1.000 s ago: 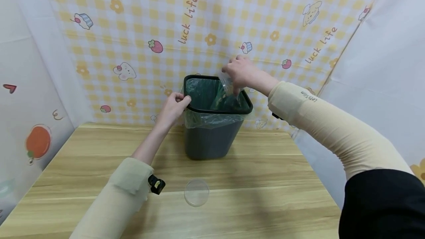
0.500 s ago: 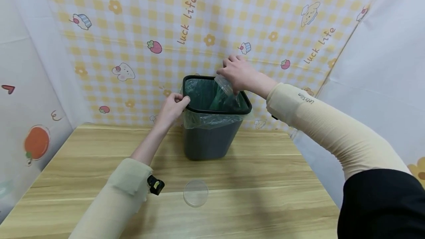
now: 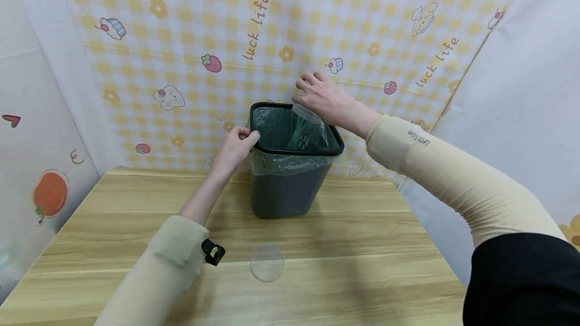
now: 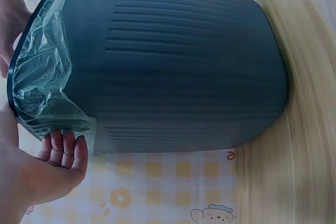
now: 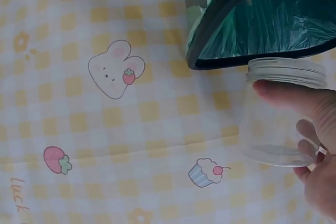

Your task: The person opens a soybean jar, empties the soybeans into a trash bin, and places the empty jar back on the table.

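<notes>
A dark grey trash can (image 3: 285, 192) with a black rim and a green plastic liner (image 3: 272, 127) stands on the table. My left hand (image 3: 237, 147) holds its rim at the left corner, thumb on the rim and fingers curled outside against the liner, as the left wrist view also shows from the left hand (image 4: 58, 169). Over the opening's back right, my right hand (image 3: 326, 97) grips a clear plastic jar (image 3: 308, 113), mouth tipped toward the can. In the right wrist view the jar (image 5: 273, 119) looks see-through, with its threaded neck at the can's rim. Small pale bits show below it, unclear.
A clear round lid (image 3: 267, 263) lies flat on the wooden table (image 3: 362, 275) in front of the can. A yellow checked cloth with printed figures (image 3: 181, 64) hangs right behind the can. White sheets (image 3: 512, 114) hang at both sides.
The right hand has shifted slightly left and turned, tipping the jar further over the can. The left hand, trash can and lid stay in place.
</notes>
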### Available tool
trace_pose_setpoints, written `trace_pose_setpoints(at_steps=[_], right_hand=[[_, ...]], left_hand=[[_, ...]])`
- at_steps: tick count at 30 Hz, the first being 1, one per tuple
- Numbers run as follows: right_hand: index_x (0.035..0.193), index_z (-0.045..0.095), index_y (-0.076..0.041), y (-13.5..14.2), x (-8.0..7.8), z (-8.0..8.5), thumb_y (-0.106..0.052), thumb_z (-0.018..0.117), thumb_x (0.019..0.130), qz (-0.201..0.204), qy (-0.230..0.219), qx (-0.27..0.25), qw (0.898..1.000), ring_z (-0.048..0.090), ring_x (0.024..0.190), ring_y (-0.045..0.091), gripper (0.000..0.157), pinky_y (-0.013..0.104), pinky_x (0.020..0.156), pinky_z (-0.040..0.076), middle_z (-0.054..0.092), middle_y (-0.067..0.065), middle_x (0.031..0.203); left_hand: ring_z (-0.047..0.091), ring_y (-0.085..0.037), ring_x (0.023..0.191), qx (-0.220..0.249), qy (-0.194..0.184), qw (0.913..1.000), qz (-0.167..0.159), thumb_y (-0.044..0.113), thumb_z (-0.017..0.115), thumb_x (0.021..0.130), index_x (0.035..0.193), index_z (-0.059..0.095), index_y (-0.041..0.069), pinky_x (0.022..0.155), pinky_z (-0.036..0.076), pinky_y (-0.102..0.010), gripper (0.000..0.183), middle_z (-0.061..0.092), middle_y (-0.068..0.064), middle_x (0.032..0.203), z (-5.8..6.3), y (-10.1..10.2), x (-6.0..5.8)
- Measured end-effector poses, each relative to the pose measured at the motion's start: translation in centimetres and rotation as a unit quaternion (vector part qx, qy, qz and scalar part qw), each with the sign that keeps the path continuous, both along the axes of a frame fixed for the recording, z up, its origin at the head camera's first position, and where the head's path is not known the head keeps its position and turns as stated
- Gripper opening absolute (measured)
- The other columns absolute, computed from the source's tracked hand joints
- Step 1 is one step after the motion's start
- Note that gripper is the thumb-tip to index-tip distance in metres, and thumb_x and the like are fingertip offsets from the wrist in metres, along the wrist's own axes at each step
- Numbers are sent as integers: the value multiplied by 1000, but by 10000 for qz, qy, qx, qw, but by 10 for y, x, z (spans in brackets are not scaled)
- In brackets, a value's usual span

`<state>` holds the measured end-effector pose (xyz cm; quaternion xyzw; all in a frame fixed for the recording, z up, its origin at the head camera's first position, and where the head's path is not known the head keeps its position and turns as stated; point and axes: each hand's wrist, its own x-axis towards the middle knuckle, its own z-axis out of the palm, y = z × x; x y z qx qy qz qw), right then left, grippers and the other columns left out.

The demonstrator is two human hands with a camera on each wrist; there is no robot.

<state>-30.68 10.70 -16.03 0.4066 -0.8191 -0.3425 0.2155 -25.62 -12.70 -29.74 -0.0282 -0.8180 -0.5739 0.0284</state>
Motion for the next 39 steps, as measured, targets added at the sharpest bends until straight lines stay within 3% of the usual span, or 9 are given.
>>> trace_pose_setpoints(at_steps=[16, 20, 23, 26, 29, 36, 39], right_hand=[[128, 68, -16, 5, 3, 0, 1, 64, 97, 65, 9, 67, 10000, 46, 122, 39, 35, 49, 98, 39, 56, 19, 127], [131, 67, -12, 9, 4, 3, 5, 62, 96, 18, -338, -493, 9982, 46, 124, 41, 39, 51, 98, 39, 57, 21, 129], [138, 62, -11, 14, 5, 8, -4, 73, 90, -279, -841, -1164, 9893, 44, 127, 43, 50, 55, 100, 38, 55, 23, 134], [146, 56, -10, 21, 4, 15, -18, 88, 78, -787, -1426, -1921, 9678, 42, 129, 43, 75, 58, 106, 37, 52, 23, 138], [151, 51, -12, 31, 3, 22, -27, 93, 72, -1291, -1963, -2720, 9332, 44, 128, 40, 91, 57, 106, 42, 51, 23, 141], [155, 45, -12, 66, 12, 30, -40, 89, 76, -1633, -2868, -4309, 8399, 52, 136, 37, 94, 54, 109, 45, 55, 19, 147], [151, 49, -19, 81, 23, 29, -47, 87, 79, -1702, -3097, -4853, 7998, 58, 127, 29, 86, 46, 103, 47, 62, 12, 138]], left_hand=[[55, -28, 109, 25, 66, 10000, 18, 44, 52, 100, 134, 53, 2, 93, 45, -37, 54, 56, -16, 126, -2, 1, -1], [56, -29, 110, 38, 60, 10000, 19, 43, 51, 100, 135, 52, 2, 94, 45, -38, 54, 56, -16, 127, -3, 1, -2], [57, -29, 110, 27, 52, 10000, 7, 44, 51, 100, 135, 51, 2, 94, 45, -38, 55, 57, -17, 128, -3, 1, -2], [56, -29, 109, -2, 43, 10000, 6, 45, 51, 100, 135, 51, 3, 94, 45, -38, 56, 57, -16, 128, -3, 1, -2], [56, -30, 108, -14, 42, 10000, 22, 46, 51, 99, 136, 51, 4, 94, 45, -39, 56, 56, -16, 128, -2, 2, -2], [55, -29, 107, -63, 43, 10000, -13, 47, 50, 100, 137, 51, 3, 94, 45, -39, 57, 56, -16, 127, -2, 2, -2], [55, -29, 108, -64, 20, 10000, -30, 47, 49, 100, 138, 50, 3, 96, 45, -40, 58, 56, -16, 126, -2, 1, -1]])
